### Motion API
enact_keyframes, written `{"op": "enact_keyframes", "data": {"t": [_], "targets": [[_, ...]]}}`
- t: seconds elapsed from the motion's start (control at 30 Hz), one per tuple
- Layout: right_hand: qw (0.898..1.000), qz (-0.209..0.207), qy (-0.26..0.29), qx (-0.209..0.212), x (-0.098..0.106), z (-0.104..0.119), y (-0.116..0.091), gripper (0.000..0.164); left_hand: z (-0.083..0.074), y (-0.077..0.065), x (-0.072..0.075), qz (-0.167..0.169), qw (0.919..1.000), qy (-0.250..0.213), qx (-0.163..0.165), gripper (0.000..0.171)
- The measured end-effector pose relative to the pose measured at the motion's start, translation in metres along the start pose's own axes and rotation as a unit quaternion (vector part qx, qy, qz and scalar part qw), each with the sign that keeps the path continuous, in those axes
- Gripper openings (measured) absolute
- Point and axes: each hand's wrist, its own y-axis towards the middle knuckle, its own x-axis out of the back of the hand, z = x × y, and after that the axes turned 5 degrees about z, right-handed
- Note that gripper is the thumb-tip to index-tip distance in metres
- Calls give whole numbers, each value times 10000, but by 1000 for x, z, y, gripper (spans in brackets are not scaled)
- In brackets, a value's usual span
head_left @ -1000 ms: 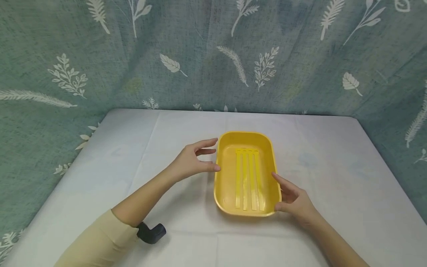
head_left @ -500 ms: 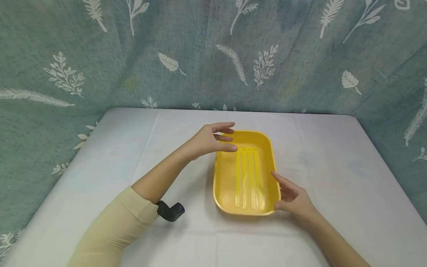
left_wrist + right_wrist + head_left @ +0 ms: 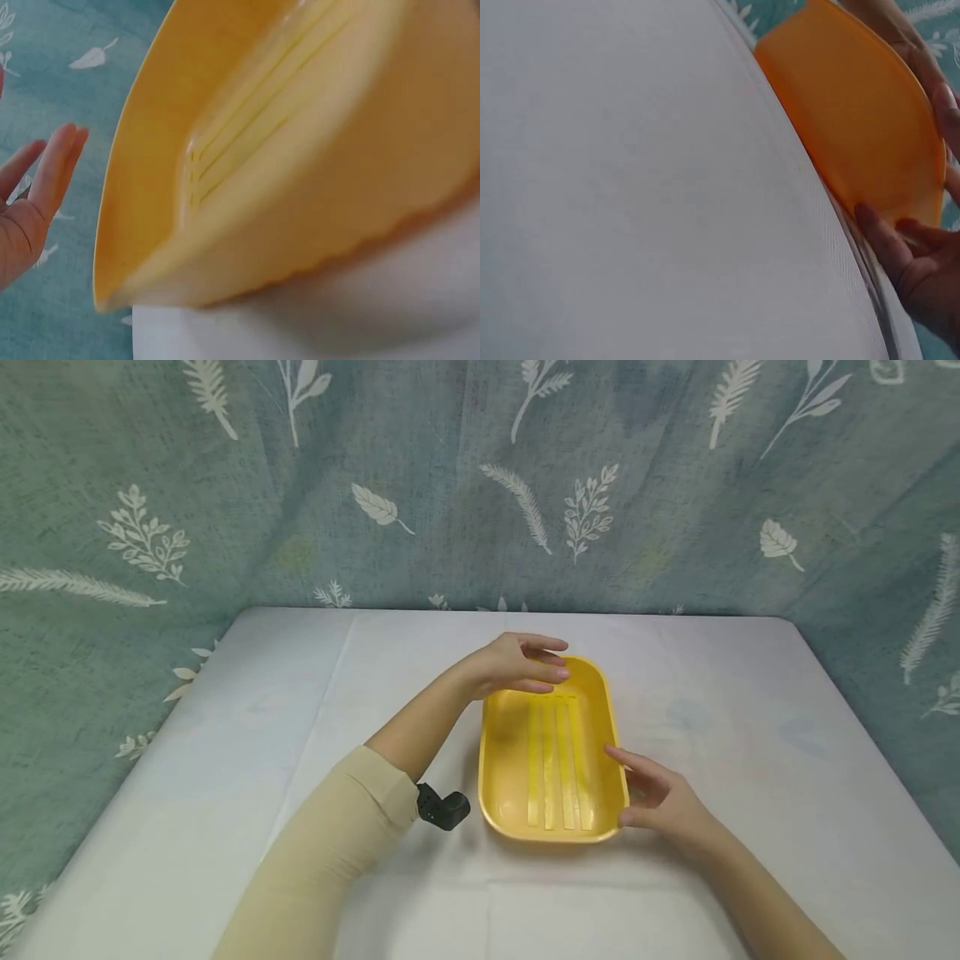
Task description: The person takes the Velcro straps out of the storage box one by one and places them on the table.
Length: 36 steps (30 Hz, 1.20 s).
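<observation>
A yellow plastic tray [image 3: 504, 777] with rounded corners and a slotted bottom sits on the white table, its long side running away from me. My left hand [image 3: 517, 664] hovers over the tray's far left end, fingers loosely extended to the right and holding nothing. In the left wrist view the same hand [image 3: 30, 202] shows at the left edge, apart from the tray wall. My right hand [image 3: 663, 797] touches the tray's near right side, fingers spread along the outer wall. The right wrist view shows its fingers [image 3: 885, 240] against that wall.
White cloth [image 3: 390, 902] covers the table, whose far edge meets a green leaf-patterned curtain [image 3: 450, 485]. A black wrist device [image 3: 442, 808] sticks out from the left sleeve [image 3: 322, 852], close to the tray's left side.
My left hand has left the tray's left rim and moved right and away from me, over its far end. The right hand and the tray stay nearly in place.
</observation>
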Motion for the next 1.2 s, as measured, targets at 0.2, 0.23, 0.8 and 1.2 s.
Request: {"op": "enact_keyframes", "data": {"t": [0.2,0.23,0.8,1.2], "targets": [[9976,227,-487,-431,15,8,5,64,1,19,-8,122,9997,-149,176,56],[9967,232,-577,-514,17,9,7,63,2,22,-10,82,9996,-176,204,56],[9969,361,-339,-619,20,7,12,69,46,46,-28,-1178,9780,1682,372,64],[9985,440,78,-330,19,0,10,68,60,57,-32,-1310,9453,2979,206,66]]}}
